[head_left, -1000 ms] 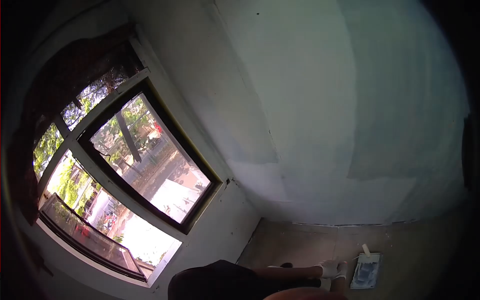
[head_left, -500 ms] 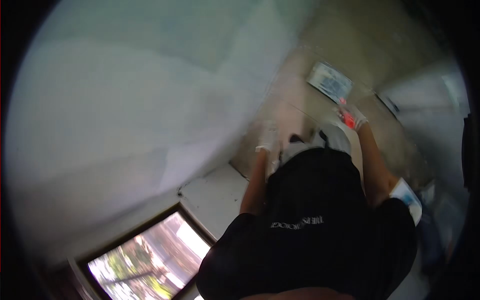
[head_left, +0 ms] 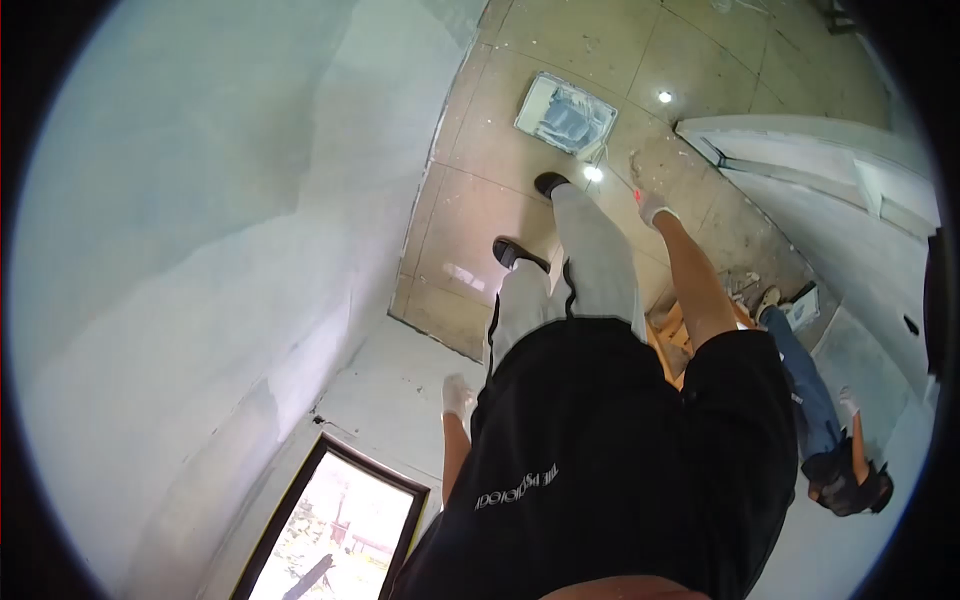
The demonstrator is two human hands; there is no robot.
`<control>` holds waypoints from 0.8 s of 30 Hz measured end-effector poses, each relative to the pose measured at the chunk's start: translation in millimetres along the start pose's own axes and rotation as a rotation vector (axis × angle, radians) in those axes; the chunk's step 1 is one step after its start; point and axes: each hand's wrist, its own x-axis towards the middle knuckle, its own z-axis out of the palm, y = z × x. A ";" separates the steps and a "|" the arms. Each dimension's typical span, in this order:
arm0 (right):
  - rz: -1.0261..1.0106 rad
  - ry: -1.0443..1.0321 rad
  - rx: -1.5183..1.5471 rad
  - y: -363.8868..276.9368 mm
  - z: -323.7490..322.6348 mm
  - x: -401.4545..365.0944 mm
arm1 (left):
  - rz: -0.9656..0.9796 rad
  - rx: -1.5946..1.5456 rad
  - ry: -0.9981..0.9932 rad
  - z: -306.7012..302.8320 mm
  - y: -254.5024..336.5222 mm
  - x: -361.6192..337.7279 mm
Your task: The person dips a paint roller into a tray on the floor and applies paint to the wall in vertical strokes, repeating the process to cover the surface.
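Observation:
My right hand point(head_left: 656, 208), in a pale glove, reaches forward over the tiled floor. It is closed on a small red object point(head_left: 638, 196), perhaps a handle; its kind is too small to make out. Ahead of my feet, a pale rectangular tray point(head_left: 534, 104) smeared with grey-blue paste lies on the floor, apart from both hands. My left hand point(head_left: 457, 396), also gloved, hangs low at my left side near the wall below the window. Nothing shows in it, and its fingers look loosely extended.
A patchily coated wall point(head_left: 200, 200) fills the left side. Below is a bright window point(head_left: 335, 525). On the right stand a white framed panel point(head_left: 800, 140) and, lower down, a wooden object point(head_left: 672, 338). Another person point(head_left: 805, 390) in blue trousers stands beyond it.
My view has swung, so the tray appears farther left and the other person shows clearly. My left hand has dropped back to my side. The red object remains in my right hand.

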 end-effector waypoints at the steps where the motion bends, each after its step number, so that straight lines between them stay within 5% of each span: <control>1: -0.038 0.032 -0.060 14.4 7.3 23.9 | 0.160 0.123 -0.067 -0.7 -17.8 -1.5; 2: -0.081 0.052 -0.121 24.5 12.7 46.5 | 0.310 0.247 -0.126 9.0 -25.2 -4.2; 4: -0.083 -0.112 -0.207 19.6 -22.8 57.3 | -0.119 -0.038 0.007 43.5 -1.6 -57.2; 5: -0.089 -0.121 -0.203 21.0 -27.5 70.9 | -0.149 -0.054 0.020 45.4 -25.2 -62.4; 6: -0.092 -0.118 -0.195 20.8 -34.0 88.9 | 0.222 0.143 -0.088 31.9 -72.9 -52.7; 8: -0.093 -0.097 -0.222 14.5 -37.7 119.1 | 0.576 0.317 -0.194 44.5 -84.7 -55.8; 10: -0.116 -0.143 -0.283 17.6 -32.3 148.6 | -0.292 0.041 -0.016 65.1 -45.9 -94.6; 11: -0.130 -0.143 -0.253 10.6 -40.6 150.9 | -0.367 -0.002 0.017 71.1 -44.0 -95.6; 17: -0.190 -0.088 -0.233 -20.6 -36.6 208.6 | -0.279 0.016 0.029 97.8 -27.9 -100.2; 22: -0.213 -0.042 -0.194 -87.1 -69.7 185.7 | -0.252 -0.037 0.044 126.3 12.7 -88.3; 24: -0.249 -0.051 -0.193 -63.2 -40.2 210.0 | -0.193 -0.148 -0.007 122.5 11.0 -84.9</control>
